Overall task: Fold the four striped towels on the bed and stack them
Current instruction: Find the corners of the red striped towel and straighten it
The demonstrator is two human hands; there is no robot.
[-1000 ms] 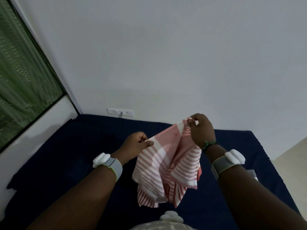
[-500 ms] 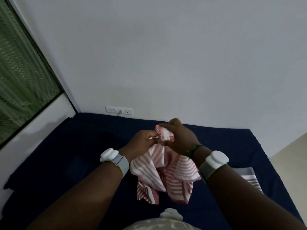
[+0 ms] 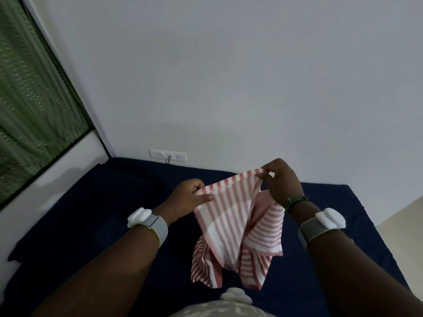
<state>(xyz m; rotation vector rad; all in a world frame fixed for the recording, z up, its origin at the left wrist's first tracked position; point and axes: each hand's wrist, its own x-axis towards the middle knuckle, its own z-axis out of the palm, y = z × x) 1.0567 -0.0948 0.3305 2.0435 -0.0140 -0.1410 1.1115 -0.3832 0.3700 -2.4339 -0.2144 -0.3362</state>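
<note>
A red-and-white striped towel (image 3: 233, 227) hangs in the air above the dark blue bed (image 3: 96, 202). My left hand (image 3: 187, 199) pinches its upper left corner. My right hand (image 3: 281, 181) pinches the upper right corner, a little higher and farther away. The top edge is stretched between the two hands and the rest droops in loose folds toward my body. No other striped towel shows in this frame.
A white wall rises behind the bed, with a socket strip (image 3: 167, 154) just above the mattress. A green curtained window (image 3: 29, 106) and a white ledge (image 3: 45, 172) run along the left. Pale floor (image 3: 407, 216) shows at the right.
Half a second ago my hands were together at the towel's top. They have since drawn apart, spreading the top edge. The grey striped towel at the right is out of view.
</note>
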